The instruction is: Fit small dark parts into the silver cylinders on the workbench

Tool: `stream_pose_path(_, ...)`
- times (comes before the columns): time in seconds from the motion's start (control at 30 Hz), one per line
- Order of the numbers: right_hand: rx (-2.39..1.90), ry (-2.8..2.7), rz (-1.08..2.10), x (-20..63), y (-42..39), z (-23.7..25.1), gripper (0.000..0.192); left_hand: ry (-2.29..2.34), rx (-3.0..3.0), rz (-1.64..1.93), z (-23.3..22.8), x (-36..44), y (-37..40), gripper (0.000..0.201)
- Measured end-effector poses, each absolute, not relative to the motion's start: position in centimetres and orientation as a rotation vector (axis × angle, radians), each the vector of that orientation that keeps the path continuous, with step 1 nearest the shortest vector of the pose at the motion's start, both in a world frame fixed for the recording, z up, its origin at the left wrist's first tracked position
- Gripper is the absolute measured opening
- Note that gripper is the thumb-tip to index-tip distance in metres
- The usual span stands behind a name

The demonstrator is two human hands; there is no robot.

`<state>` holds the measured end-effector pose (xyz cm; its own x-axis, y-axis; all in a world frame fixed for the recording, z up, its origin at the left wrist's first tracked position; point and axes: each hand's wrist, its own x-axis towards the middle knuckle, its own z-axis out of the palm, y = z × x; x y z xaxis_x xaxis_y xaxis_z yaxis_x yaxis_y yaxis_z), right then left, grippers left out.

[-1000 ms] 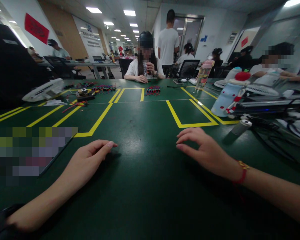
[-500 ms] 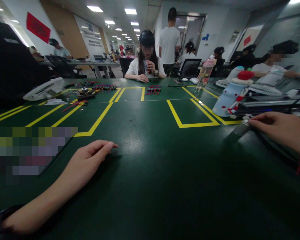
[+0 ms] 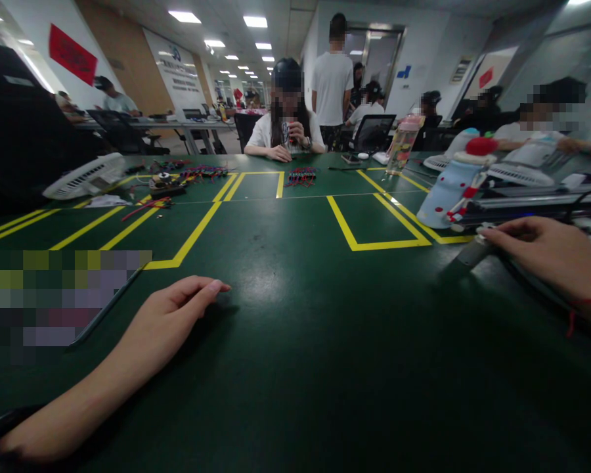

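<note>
My left hand [image 3: 184,305] lies on the green table [image 3: 295,368], fingers loosely curled together and thumb against the index finger. Nothing shows between them. Over at the right, my right hand [image 3: 539,246] pinches the top of a small grey cylinder [image 3: 474,252] with a pale metal end, between thumb and fingertips. That cylinder leans to one side, its lower end at the tabletop. Just beyond it stands a light-blue bottle [image 3: 440,194] with a red knitted top. To the left of my left hand is a flat panel, blurred out [image 3: 88,295].
Yellow tape lines [image 3: 391,247] mark the table. Wired parts [image 3: 170,187] and a white fan [image 3: 86,176] lie at the far left, a wired bundle [image 3: 301,176] at far centre. A clear bottle [image 3: 402,148] stands far right. A person [image 3: 285,131] sits opposite, holding a drink.
My right hand and the grey cylinder have shifted slightly left. My left hand stays where it was. Someone else has come into sight by the back door.
</note>
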<state>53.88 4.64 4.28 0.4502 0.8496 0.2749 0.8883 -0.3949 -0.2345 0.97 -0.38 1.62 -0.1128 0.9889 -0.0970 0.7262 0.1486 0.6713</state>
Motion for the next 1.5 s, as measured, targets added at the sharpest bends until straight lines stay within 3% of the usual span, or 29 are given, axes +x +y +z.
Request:
stream_pose_path(0.27,-2.283,-1.412,-0.023,53.4,4.3,4.8,0.038,1.891,1.624,0.629,1.7,0.9,-0.5,0.047)
stream_pose_path(0.83,-2.225,-1.523,-0.133,53.2,4.3,3.6,0.05,1.881,1.656,0.625,1.6,0.9,-0.3,0.05)
stream_pose_path(0.93,-1.956,-1.502,-0.17,49.3,3.5,3.2,0.047,1.885,1.68,0.623,1.6,1.0,-0.3,0.048)
stream_pose_path(1.17,-1.052,-2.021,0.377,35.4,-0.2,1.4,0.032,1.891,1.721,0.607,1.7,1.2,-0.2,0.049)
stream_pose_path(1.5,-0.898,-2.182,0.535,31.9,-1.2,-0.4,0.034,1.808,1.802,0.681,1.4,2.4,-0.1,0.038)
